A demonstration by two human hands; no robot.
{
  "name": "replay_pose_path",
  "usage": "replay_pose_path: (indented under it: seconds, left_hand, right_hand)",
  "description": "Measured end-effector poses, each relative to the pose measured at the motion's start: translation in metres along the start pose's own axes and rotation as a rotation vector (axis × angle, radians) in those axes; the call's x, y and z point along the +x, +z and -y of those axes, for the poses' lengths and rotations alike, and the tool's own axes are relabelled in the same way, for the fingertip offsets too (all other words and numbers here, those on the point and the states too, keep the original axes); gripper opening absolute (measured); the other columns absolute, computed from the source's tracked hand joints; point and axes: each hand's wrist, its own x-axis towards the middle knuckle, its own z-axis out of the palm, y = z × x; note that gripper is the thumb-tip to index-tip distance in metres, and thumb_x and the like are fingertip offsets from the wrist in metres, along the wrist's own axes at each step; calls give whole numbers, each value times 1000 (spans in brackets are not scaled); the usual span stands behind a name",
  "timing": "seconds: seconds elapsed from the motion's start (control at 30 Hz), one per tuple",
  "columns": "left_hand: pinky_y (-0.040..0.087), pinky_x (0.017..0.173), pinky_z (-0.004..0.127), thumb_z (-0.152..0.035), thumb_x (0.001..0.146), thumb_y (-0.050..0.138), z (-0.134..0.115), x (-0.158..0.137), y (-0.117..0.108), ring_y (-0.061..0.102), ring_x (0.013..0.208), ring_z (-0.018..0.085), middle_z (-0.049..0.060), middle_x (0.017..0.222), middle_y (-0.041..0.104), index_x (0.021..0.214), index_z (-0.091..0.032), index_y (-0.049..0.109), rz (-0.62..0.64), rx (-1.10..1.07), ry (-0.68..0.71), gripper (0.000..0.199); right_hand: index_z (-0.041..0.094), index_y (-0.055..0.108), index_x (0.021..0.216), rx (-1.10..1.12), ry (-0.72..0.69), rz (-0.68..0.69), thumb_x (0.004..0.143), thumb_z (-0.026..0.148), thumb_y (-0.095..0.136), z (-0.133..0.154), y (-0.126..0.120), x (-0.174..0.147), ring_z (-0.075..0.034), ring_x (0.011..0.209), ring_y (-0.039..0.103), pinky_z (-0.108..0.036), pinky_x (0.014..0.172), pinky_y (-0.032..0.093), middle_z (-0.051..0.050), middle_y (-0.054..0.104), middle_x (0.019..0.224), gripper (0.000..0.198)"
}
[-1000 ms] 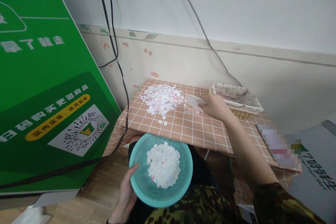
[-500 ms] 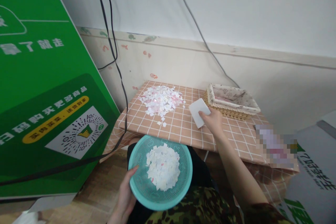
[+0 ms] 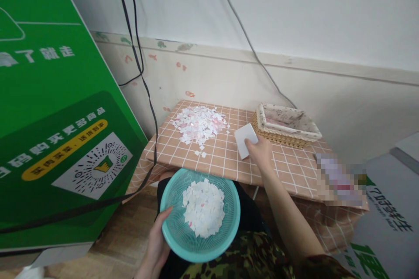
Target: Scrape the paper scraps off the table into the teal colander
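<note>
My left hand (image 3: 157, 237) grips the left rim of a round turquoise plastic colander (image 3: 231, 226), thumb over the edge. A heap of small white paper pieces (image 3: 203, 209) with a few pink bits lies inside it. Over the table, my right hand (image 3: 260, 150) is closed on a flat white scraper-like card (image 3: 242, 139) with rounded corners, thumb on top. To the left of that card, a pile of white and pink paper pieces (image 3: 199, 124) is spread on the table, with a few loose squares (image 3: 200, 153) in front.
The table (image 3: 225, 163) wears a brown checked cloth. Behind my right hand stands a fabric-lined wicker basket (image 3: 288, 139). A blurred patch covers an item at the table's right. A green cabinet (image 3: 49, 83) with a dangling black strap (image 3: 153, 113) is at left; a grey box (image 3: 386, 200) stands right.
The card and my right hand have shifted slightly left in the picture, as the view moved a little. The colander stays in my left hand.
</note>
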Motion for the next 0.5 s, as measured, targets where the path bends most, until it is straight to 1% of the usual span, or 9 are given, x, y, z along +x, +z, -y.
replay_pose_path:
  seconds: [0.1, 0.2, 0.33, 0.4, 0.5]
  left_hand:
    - [52, 89, 43, -21, 70, 70, 0, 0, 0, 68, 94, 33, 11, 86, 76, 85, -12, 75, 8, -1, -7, 18]
    - [51, 91, 44, -21, 70, 70, 0, 0, 1, 67, 96, 33, 11, 86, 76, 87, -11, 75, 13, 7, -7, 20]
    - [51, 91, 45, -21, 70, 70, -1, -2, 2, 68, 94, 33, 11, 86, 76, 85, -11, 75, 10, 7, 0, 18]
    - [51, 91, 46, -21, 70, 70, -2, -4, 3, 68, 93, 33, 11, 86, 76, 84, -11, 75, 4, 7, 2, 18]
    - [51, 91, 46, -20, 70, 70, -2, -6, 5, 67, 95, 34, 11, 85, 76, 84, -11, 75, -1, 5, 7, 18]
  right_hand:
    - [12, 70, 89, -4, -4, -17, 75, 36, 49, 8, -1, 6, -27, 77, 65, -31, 67, 43, -14, 71, 82, 35]
    - [12, 69, 90, -34, -10, 7, 76, 34, 48, 18, 5, 11, -26, 77, 64, -31, 68, 43, -13, 70, 81, 33]
    - [13, 68, 91, -87, -84, 62, 78, 31, 45, 27, 11, 12, -25, 77, 64, -30, 68, 42, -13, 70, 83, 31]
    - [12, 67, 90, -127, -106, 94, 79, 30, 45, 29, 9, 11, -24, 76, 63, -29, 67, 42, -13, 70, 82, 30]
    - [13, 67, 85, -185, -143, 144, 78, 29, 46, 32, 0, 10, -24, 73, 63, -29, 64, 41, -13, 70, 79, 27]
